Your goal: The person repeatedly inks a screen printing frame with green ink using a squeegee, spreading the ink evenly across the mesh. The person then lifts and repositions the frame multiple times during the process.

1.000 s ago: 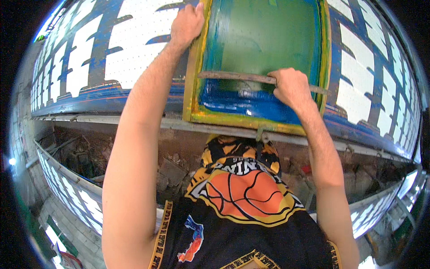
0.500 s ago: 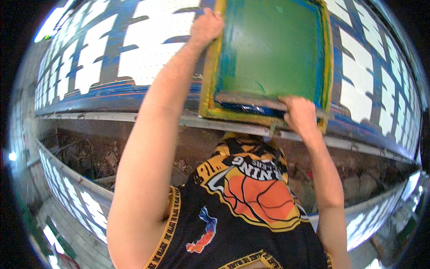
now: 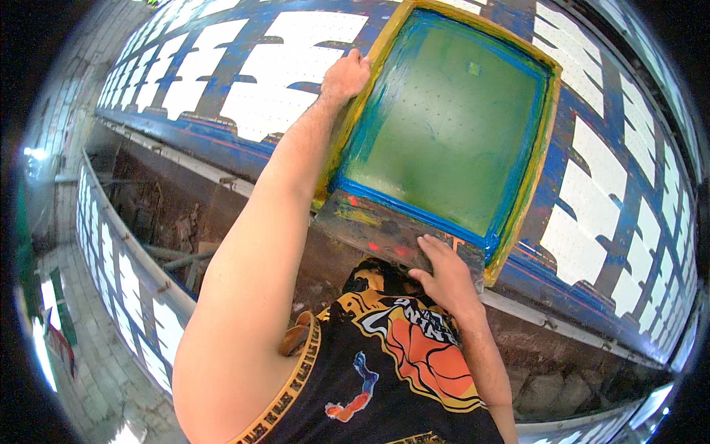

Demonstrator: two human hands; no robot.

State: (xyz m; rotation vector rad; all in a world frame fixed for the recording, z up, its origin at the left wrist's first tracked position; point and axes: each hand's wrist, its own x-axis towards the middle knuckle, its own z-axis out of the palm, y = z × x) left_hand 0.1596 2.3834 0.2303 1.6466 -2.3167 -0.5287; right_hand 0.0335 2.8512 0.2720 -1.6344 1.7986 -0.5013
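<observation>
A screen-printing frame point(image 3: 542, 174) with yellow-stained sides holds green mesh bordered in blue. It lies tilted across the long table. My left hand point(image 3: 346, 76) is closed on its left side near the far end, most fingertips hidden. Along the near end lies a broad, dark squeegee point(image 3: 362, 231) with red and yellow paint smears, its flat face up. My right hand point(image 3: 445, 277) rests on the right part of the squeegee, with fingers extended and thumb apart. Blue ink lines the mesh's near edge beside the squeegee.
White cut pieces point(image 3: 292, 66) lie in rows on the blue-stained table point(image 3: 214, 132), left and right of the frame. A metal rail point(image 3: 518, 307) runs along the table's near edge. Behind me, another table point(image 3: 122, 248) carries more white pieces.
The squeegee has tipped over toward me, showing its broad face. My right hand has loosened from a closed grip to extended fingers. The frame appears turned clockwise as the view shifted.
</observation>
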